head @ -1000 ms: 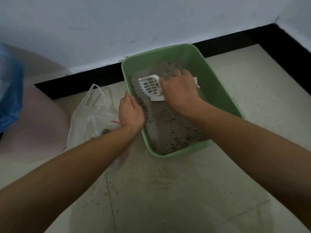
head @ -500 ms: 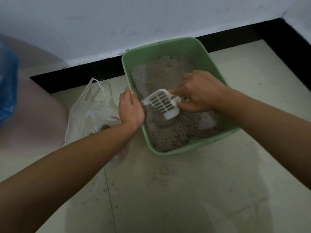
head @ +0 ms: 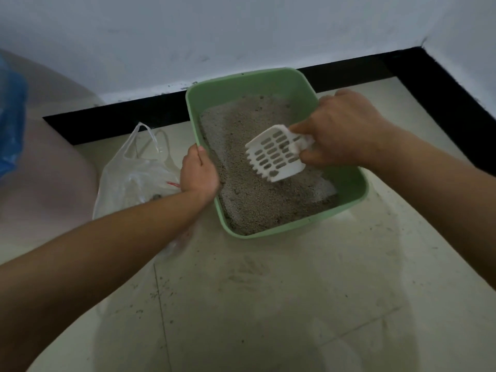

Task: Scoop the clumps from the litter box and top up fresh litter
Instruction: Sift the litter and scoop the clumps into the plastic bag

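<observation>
A green litter box (head: 354,196) sits on the floor against the wall, filled with grey litter (head: 249,189). My right hand (head: 341,130) holds a white slotted scoop (head: 276,154) by its handle, tilted above the litter with its toothed edge pointing to the lower left. A small dark bit lies in the scoop near its teeth. My left hand (head: 198,175) grips the box's left rim. A clear plastic bag (head: 134,178) lies open on the floor just left of the box, with a few dark bits inside.
The white wall and black skirting (head: 120,116) run behind the box. A blue plastic thing (head: 10,124) and a pale rounded shape (head: 48,167) sit at the far left. The tiled floor (head: 268,304) in front carries scattered litter grains.
My right hand has drawn the scoop from the far end of the box toward the middle and lifted it out of the litter. My left hand has stayed on the rim.
</observation>
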Demonstrator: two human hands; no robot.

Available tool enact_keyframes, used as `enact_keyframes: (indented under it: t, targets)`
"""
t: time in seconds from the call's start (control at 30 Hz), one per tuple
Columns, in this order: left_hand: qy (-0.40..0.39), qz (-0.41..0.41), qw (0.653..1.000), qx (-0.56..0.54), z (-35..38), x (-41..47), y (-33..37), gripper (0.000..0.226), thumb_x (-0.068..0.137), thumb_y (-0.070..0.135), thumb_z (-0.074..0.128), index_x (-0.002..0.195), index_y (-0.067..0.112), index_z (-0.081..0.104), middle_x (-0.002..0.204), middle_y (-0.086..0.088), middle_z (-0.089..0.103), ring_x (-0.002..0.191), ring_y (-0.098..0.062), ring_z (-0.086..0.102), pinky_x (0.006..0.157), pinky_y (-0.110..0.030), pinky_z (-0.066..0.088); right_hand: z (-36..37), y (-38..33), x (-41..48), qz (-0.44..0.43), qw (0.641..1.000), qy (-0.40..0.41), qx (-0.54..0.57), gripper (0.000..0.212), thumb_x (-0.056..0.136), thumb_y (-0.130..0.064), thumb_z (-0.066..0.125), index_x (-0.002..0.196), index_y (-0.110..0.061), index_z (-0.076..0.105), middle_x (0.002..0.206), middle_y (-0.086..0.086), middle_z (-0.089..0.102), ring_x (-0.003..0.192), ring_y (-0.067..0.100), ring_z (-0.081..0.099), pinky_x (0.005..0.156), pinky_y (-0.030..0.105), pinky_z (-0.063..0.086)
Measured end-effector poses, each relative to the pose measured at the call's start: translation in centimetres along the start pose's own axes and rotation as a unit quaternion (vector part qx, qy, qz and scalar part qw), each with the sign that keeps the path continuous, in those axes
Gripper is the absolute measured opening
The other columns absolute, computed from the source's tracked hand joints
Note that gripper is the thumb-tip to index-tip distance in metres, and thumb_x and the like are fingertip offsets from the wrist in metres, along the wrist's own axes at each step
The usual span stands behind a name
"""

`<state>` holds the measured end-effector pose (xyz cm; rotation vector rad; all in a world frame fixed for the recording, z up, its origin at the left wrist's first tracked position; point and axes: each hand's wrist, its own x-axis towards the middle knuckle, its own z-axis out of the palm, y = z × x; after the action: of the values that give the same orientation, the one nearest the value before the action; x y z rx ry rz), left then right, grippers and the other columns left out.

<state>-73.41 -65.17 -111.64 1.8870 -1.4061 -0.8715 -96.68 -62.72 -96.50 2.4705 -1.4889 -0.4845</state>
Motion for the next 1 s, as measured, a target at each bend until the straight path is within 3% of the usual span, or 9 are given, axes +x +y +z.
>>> enact_keyframes:
  t: [0.1, 0.17, 0.23, 0.37, 0.53, 0.7, 0.83, 0.9, 1.0]
  targets:
    - [0.009, 0.001, 1.000, -0.006, 0.2, 0.2, -0.1, 0.040, 0.106, 0.032, 0.020, 0.112, 0.007, 0.051, 0.109, -0.015, 0.057, 0.098, -0.029, 0.053, 0.081, -0.032, 0.036, -0.8, -4.0, 0.1, -0.086, 0.992, -0.070, 0.064, 0.037, 0.090, -0.054, 0.054, 0.121, -0.037, 0.064, 0.065, -0.017, 0.055, 0.064, 0.005, 0.056, 0.063, 0.022, 0.047]
    - [0.014, 0.003, 1.000, -0.013, 0.2, 0.2, -0.2, 0.039, 0.106, 0.032, 0.021, 0.109, 0.008, 0.051, 0.108, -0.015, 0.057, 0.097, -0.029, 0.053, 0.082, -0.034, 0.038, -0.5, -6.9, -0.1, -0.131, 0.989, -0.068, 0.027, 0.025, 0.091, -0.045, 0.057, 0.106, -0.028, 0.069, 0.062, -0.011, 0.053, 0.062, 0.008, 0.055, 0.056, 0.022, 0.045]
    - [0.014, 0.005, 1.000, -0.022, 0.1, 0.2, -0.3, 0.039, 0.106, 0.032, 0.021, 0.109, 0.007, 0.052, 0.109, -0.016, 0.057, 0.099, -0.030, 0.054, 0.085, -0.036, 0.040, -0.1, -9.2, -0.6, -0.118, 0.992, -0.051, -0.016, 0.013, 0.092, -0.031, 0.058, 0.092, -0.021, 0.066, 0.062, -0.004, 0.050, 0.065, 0.014, 0.052, 0.052, 0.026, 0.035]
    - [0.007, 0.004, 1.000, -0.030, 0.0, 0.3, -0.4, 0.041, 0.106, 0.031, 0.022, 0.117, 0.006, 0.052, 0.114, -0.017, 0.057, 0.105, -0.030, 0.053, 0.089, -0.035, 0.040, 1.0, -12.3, -1.8, -0.069, 0.994, -0.069, -0.043, 0.015, 0.095, -0.016, 0.048, 0.093, -0.013, 0.062, 0.079, 0.003, 0.059, 0.075, 0.022, 0.045, 0.059, 0.035, 0.029]
    - [0.001, 0.012, 1.000, -0.029, -0.1, 0.2, -0.4, 0.043, 0.107, 0.029, 0.021, 0.134, 0.006, 0.048, 0.131, -0.012, 0.053, 0.122, -0.025, 0.047, 0.092, -0.020, 0.027, 2.8, -10.1, -0.2, -0.022, 0.996, -0.079, -0.044, 0.012, 0.096, -0.025, 0.052, 0.094, -0.016, 0.059, 0.077, 0.004, 0.059, 0.078, 0.022, 0.047, 0.063, 0.036, 0.034]
    - [0.004, 0.024, 0.999, -0.034, 0.0, 0.4, -0.7, 0.042, 0.107, 0.029, 0.022, 0.129, 0.006, 0.049, 0.124, -0.012, 0.055, 0.115, -0.023, 0.049, 0.088, -0.022, 0.029, 4.3, -8.0, 1.8, 0.032, 0.995, -0.066, -0.066, 0.020, 0.096, -0.034, 0.055, 0.096, -0.014, 0.058, 0.075, 0.003, 0.056, 0.078, 0.020, 0.047, 0.069, 0.033, 0.039]
    - [0.007, 0.025, 0.999, -0.036, 0.1, 0.5, -0.7, 0.041, 0.107, 0.029, 0.022, 0.127, 0.007, 0.051, 0.123, -0.013, 0.055, 0.114, -0.026, 0.050, 0.087, -0.023, 0.030, 5.8, -6.4, 3.5, 0.048, 0.994, -0.009, -0.093, 0.024, 0.094, -0.036, 0.058, 0.104, -0.014, 0.061, 0.084, 0.004, 0.062, 0.080, 0.020, 0.050, 0.068, 0.033, 0.037]
    - [0.005, 0.028, 0.999, -0.036, 0.1, 0.5, -0.7, 0.040, 0.107, 0.029, 0.022, 0.121, 0.006, 0.052, 0.116, -0.014, 0.057, 0.107, -0.028, 0.052, 0.084, -0.026, 0.033, 6.3, -5.5, 3.7, 0.030, 0.995, 0.013, -0.095, 0.028, 0.094, -0.037, 0.059, 0.112, -0.016, 0.060, 0.086, 0.004, 0.064, 0.080, 0.019, 0.051, 0.070, 0.034, 0.040]
    - [0.003, 0.027, 0.999, -0.036, 0.1, 0.5, -0.7, 0.041, 0.107, 0.031, 0.021, 0.119, 0.006, 0.052, 0.113, -0.015, 0.057, 0.104, -0.028, 0.052, 0.086, -0.030, 0.037, 6.6, -3.7, 3.2, -0.077, 0.994, 0.035, -0.065, 0.034, 0.095, -0.040, 0.054, 0.124, -0.022, 0.058, 0.089, 0.000, 0.068, 0.083, 0.018, 0.055, 0.079, 0.034, 0.046]
